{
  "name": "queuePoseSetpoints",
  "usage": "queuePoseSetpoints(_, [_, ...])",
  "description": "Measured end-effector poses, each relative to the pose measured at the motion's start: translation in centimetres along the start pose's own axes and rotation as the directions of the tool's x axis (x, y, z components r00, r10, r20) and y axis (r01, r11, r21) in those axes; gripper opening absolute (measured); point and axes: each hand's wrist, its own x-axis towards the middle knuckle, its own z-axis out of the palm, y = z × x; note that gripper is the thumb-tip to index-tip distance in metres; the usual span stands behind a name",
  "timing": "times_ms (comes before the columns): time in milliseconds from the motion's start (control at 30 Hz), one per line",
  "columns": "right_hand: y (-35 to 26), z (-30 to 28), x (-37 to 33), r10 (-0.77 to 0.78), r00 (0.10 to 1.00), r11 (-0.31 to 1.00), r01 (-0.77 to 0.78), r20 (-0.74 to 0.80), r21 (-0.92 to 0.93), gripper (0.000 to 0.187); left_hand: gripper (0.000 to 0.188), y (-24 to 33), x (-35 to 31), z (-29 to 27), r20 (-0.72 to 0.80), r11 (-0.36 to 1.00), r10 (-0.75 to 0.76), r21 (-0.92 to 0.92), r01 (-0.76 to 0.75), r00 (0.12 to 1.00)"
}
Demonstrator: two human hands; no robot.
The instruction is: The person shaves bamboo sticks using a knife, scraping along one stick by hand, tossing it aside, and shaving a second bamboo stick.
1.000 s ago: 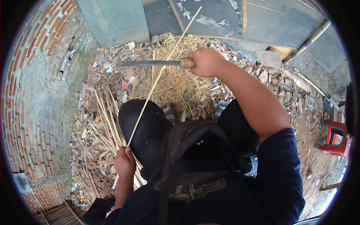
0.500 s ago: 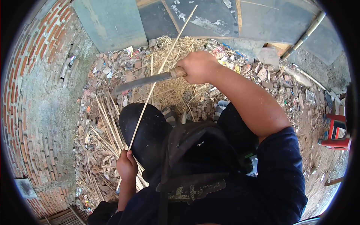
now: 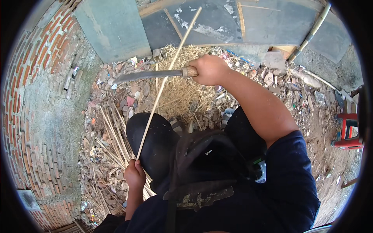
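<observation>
My right hand (image 3: pixel 211 70) is closed round the wooden handle of a machete (image 3: pixel 149 75). Its long dark blade points left and lies across a thin pale bamboo strip (image 3: pixel 154 106); whether the edge touches it I cannot tell. The strip slants from my lap up and away to the right. Down by my left knee, my left hand (image 3: pixel 135 173) pinches the strip's near end, thumb along it. A bundle of similar pale strips (image 3: pixel 116 134) lies on the ground beside my left leg, running partly beneath that hand.
Curly shavings (image 3: pixel 182 93) are heaped ahead of my feet. Rubble (image 3: pixel 272 79) and litter cover the ground. A brick wall (image 3: pixel 42 112) rises at left, dark panels (image 3: pixel 210 23) stand ahead, with a bamboo pole (image 3: pixel 311 33) leaning there. A red stool (image 3: pixel 347 132) is at far right.
The machete has swung to a more level angle and my right hand has shifted slightly right. My left hand has moved a little right and nearer, still gripping the strip.
</observation>
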Motion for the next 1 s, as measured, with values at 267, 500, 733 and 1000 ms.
queuePoseSetpoints(267, [4.6,1.5,2.1,0.140,0.990,0.990,-0.139,-0.031,0.030,0.021,0.042,0.1,0.8,0.0,-0.005,0.999,0.031,-0.032,-0.031,0.999])
queuePoseSetpoints(500, [0.0,2.5,2.3,-0.113,0.992,0.990,0.108,0.055,0.087,0.017,0.041,-0.6,0.6,0.2,0.022,0.995,0.004,-0.103,-0.002,1.000])
queuePoseSetpoints(733, [0.6,3.0,2.4,-0.015,1.000,0.988,0.012,0.020,0.153,0.019,0.049,-0.7,1.0,0.6,0.038,0.996,0.003,-0.091,0.001,0.999])
queuePoseSetpoints(1000, [1.5,2.8,1.6,0.012,0.990,0.992,-0.029,0.143,0.121,0.022,0.039,0.6,0.2,-0.4,-0.031,1.000,0.005,-0.023,-0.006,1.000])
